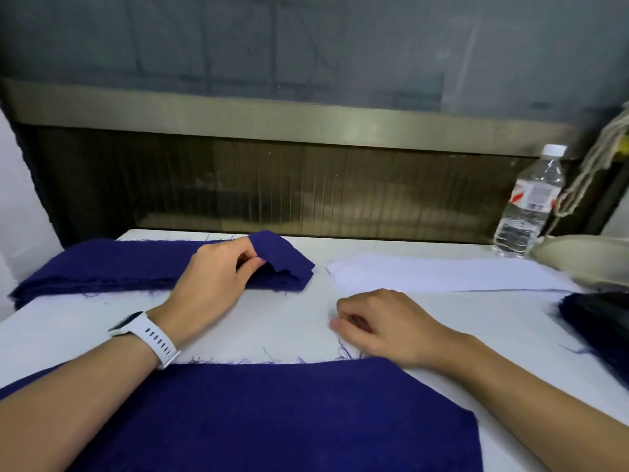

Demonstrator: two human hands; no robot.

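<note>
A stack of dark blue cloth pieces (112, 264) lies at the back left of the white table (279, 321). My left hand (211, 277), with a white watch on its wrist, pinches the right end of the top piece and lifts it into a fold. A larger blue cloth (272, 417) is spread flat at the near edge, under both forearms. My right hand (384, 325) rests on the table at that cloth's far right corner, fingers loosely curled and holding nothing that I can see.
White fabric pieces (442, 272) lie at the back right. A clear water bottle (526, 202) stands in the far right corner beside a cream-coloured object (585, 260). A dark blue pile (602, 325) sits at the right edge. A dark panel closes the back.
</note>
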